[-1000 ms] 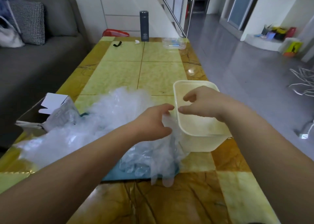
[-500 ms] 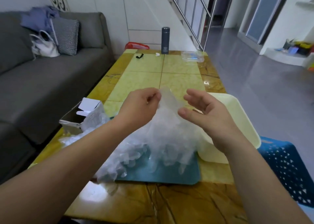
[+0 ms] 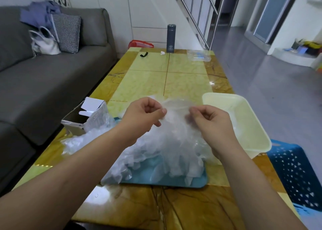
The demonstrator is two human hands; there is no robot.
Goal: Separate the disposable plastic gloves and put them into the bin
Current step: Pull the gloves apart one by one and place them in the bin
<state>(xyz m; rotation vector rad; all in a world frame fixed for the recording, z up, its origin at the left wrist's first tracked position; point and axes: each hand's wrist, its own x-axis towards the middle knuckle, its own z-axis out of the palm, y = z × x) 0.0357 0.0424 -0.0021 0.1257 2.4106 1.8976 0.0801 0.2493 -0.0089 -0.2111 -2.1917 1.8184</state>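
Note:
A heap of clear disposable plastic gloves (image 3: 156, 153) lies on a teal tray (image 3: 167, 179) in the middle of the table. Above the heap, my left hand (image 3: 144, 114) and my right hand (image 3: 207, 119) each pinch an edge of one thin glove (image 3: 176, 107) stretched between them. A cream plastic bin (image 3: 247, 133) stands to the right of the heap, next to my right hand; a bit of clear plastic lies inside it.
An opened cardboard glove box (image 3: 81, 118) sits at the table's left edge. At the far end stand a dark flask (image 3: 171, 38), a clear plastic container (image 3: 198, 55) and a black clip (image 3: 144, 54). A blue perforated stool (image 3: 294, 175) is at the right, a grey sofa (image 3: 43, 76) at the left.
Both hands rose from the heap beside the bin. The right hand, open half a second ago, has closed on the glove, which is now pulled between the two hands.

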